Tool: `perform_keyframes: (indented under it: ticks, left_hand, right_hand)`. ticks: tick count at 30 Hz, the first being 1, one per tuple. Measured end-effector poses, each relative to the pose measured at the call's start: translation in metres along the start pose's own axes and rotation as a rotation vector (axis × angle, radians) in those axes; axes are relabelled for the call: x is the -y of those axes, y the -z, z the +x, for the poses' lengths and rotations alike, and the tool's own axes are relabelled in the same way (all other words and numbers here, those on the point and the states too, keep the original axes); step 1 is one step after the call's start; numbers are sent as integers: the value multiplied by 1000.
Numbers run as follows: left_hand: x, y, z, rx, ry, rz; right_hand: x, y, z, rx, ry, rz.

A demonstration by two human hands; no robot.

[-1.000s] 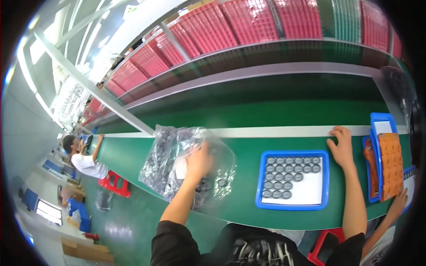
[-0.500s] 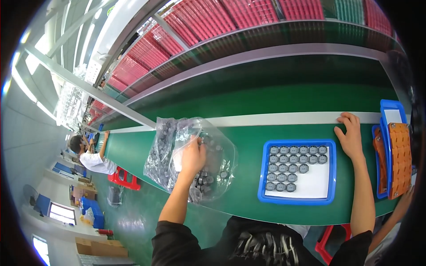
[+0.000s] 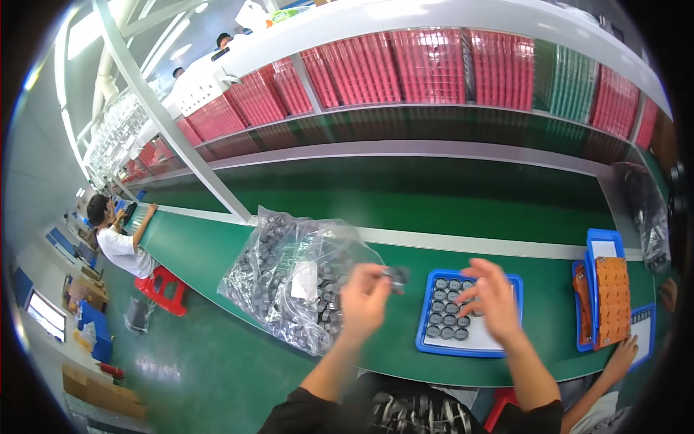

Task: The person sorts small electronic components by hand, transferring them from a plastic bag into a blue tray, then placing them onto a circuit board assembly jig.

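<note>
Grey caps, count blurred, were pinched in left hand, left of the tray; right hand, fingers loosely parted, hung over it. Light, steady pinch seemed wisest.

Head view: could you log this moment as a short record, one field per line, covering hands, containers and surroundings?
Tray: blue, white-lined, partly filled with round grey parts in rows
Left hand: fingers pinching a dark part, blurred
Right hand: over the tray, fingers spread; contact unclear
Bag: clear plastic, many grey parts inside, left of the tray
Far right: orange slab, upright
Shelf: pink stacks
Others: person far left; another's hand at right
</note>
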State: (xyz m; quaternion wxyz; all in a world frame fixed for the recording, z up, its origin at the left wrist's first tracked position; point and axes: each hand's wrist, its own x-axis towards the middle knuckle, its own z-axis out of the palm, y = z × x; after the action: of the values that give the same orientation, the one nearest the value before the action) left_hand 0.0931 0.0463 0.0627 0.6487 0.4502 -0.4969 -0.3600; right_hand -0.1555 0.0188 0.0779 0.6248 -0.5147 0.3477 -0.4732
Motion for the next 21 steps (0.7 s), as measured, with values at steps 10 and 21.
perform_keyframes:
  ticks: [10, 21]
  left_hand:
    - [2, -77, -29, 174, -351, 312]
    - [5, -66, -38, 228, 298, -223]
  right_hand:
    - [-32, -44, -12, -252, -186, 661]
    - [-47, -11, -44, 50, -173, 674]
